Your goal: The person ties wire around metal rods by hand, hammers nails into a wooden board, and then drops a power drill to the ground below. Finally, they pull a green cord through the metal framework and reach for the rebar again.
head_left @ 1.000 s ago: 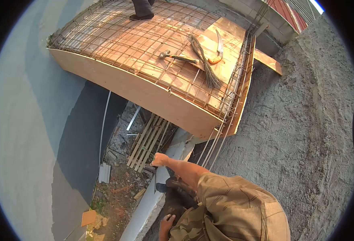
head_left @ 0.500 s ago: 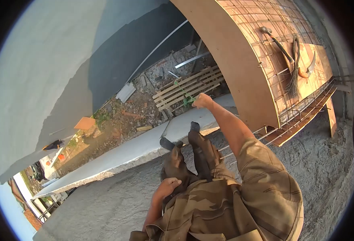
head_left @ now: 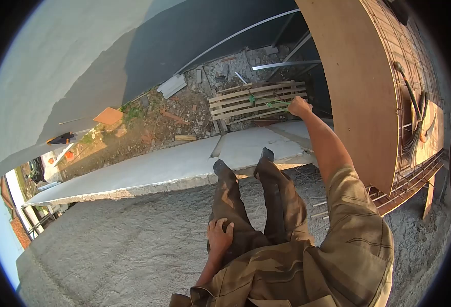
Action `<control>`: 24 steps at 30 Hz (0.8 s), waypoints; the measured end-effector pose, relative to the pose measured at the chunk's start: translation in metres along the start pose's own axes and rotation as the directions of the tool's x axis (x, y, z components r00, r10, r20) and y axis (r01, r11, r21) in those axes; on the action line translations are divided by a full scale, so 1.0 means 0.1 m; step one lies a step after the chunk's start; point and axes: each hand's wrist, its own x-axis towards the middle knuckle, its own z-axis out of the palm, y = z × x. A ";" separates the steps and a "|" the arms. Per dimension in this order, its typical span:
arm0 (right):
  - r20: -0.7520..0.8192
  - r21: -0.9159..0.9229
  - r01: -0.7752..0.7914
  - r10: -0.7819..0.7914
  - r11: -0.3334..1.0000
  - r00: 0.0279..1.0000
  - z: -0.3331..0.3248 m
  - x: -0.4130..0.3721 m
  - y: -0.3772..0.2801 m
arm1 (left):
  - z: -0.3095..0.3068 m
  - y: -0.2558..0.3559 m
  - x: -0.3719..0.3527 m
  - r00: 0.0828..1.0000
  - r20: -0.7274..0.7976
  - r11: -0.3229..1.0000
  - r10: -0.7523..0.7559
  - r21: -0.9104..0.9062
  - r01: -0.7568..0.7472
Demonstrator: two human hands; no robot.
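Note:
My right hand (head_left: pixel 300 106) is stretched forward past the wall edge, its fingers closed on a green cord (head_left: pixel 276 105). The cord runs off to the left of the fist, with a green bunch near its far end; its exact make is too small to tell. My left hand (head_left: pixel 220 234) rests on my left thigh, fingers spread over the trouser cloth, holding nothing. Both of my feet stand at the edge of a pale wall top (head_left: pixel 169 163).
Below lies rubble ground with a slatted wooden pallet (head_left: pixel 256 105). At right stand a plywood formwork panel (head_left: pixel 356 92) and rebar mesh, with a hammer (head_left: pixel 407 84), a bundle of tie wire (head_left: pixel 413 140) and a curved blade (head_left: pixel 427 132). Rough concrete (head_left: pixel 133 240) lies behind the wall.
My view has shifted, so the formwork sits farther right. The right hand, still on the cord, appears farther right and higher. My left hand has opened out on the thigh.

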 end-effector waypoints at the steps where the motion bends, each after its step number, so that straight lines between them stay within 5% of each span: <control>1: 0.023 -0.007 -0.013 0.013 1.000 1.000 0.03 0.08 0.01 | 0.02 -0.02 0.01 1.000 -0.001 1.000 -0.019 0.001 0.019; 10: -0.033 -0.004 -0.076 0.076 0.997 0.997 0.71 0.75 0.20 | 0.02 -0.08 0.16 0.995 0.015 0.994 -0.100 0.044 0.099; 19: 0.071 -0.102 0.198 -0.191 0.975 0.979 1.59 1.25 0.57 | 0.04 -0.05 0.35 0.990 0.007 0.983 -0.141 0.118 0.140; 22: 0.126 -0.040 0.114 -0.108 0.993 0.986 1.48 1.07 0.42 | 0.03 -0.05 0.39 0.986 0.018 0.979 -0.163 0.130 0.160; 24: 0.076 -0.189 0.180 -0.169 0.965 0.983 1.45 1.01 0.35 | 0.03 -0.04 0.41 0.986 0.023 0.977 -0.167 0.138 0.162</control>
